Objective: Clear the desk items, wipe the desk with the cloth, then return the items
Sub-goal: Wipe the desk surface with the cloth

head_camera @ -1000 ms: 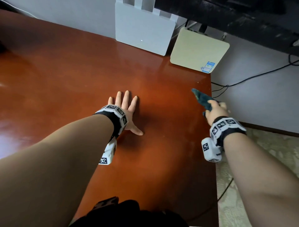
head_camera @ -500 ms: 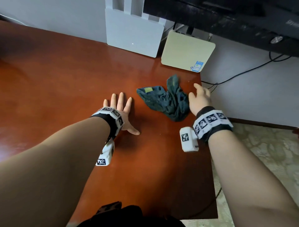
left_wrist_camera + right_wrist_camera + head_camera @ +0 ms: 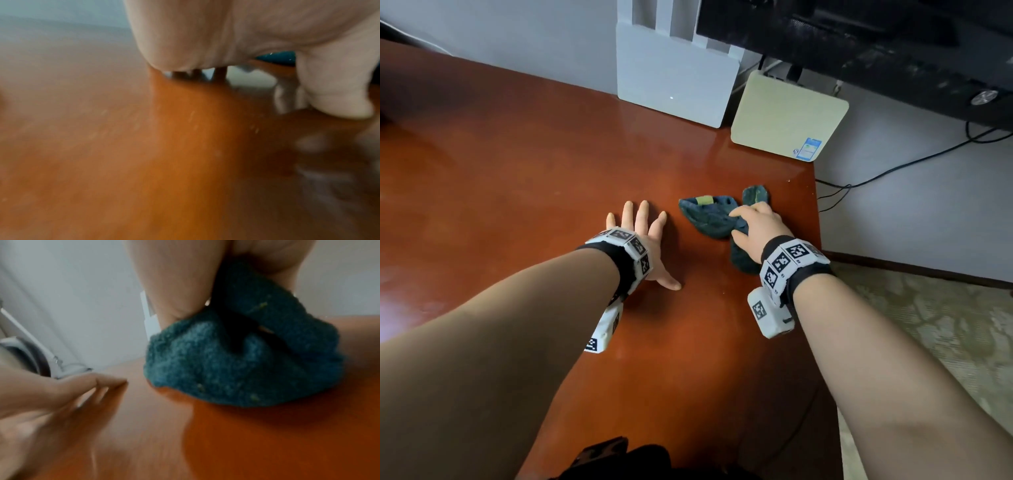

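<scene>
Right grip: we see the right hand point(image 3: 755, 228) pressed down on the cloth point(image 3: 710, 219), thumb and fingers curled into the fabric and bunching it; the right wrist view confirms fabric gathered under the palm.
Left grip: the left hand point(image 3: 645, 236) lies flat on the table point(image 3: 517, 171), fingers straight and spread, holding nothing.
Cloth: dark teal terry, crumpled into uneven folds, lying on the table near its right edge, just beside the left hand but apart from it; a pale tag shows on its far fold.
Table: glossy red-brown top; small pale specks show in the left wrist view.
Back of table: a white router point(image 3: 674, 82) stands upright against the wall, and a cream box point(image 3: 787, 120) with a blue sticker lies beside it at the far right corner.
Stage: we judge that wiping is about to begin, with the two devices not cleared from the back.
Risk 1: the bunched cloth touches the table over a small patch only, so we expect streaks or missed bands unless it is spread flatter.
Risk 2: the cloth lies close to the right edge; a stroke outward could carry a loose fold over the side.
Risk 3: a forward sweep could knock the router or the cream box, or strain the cables behind them.
</scene>
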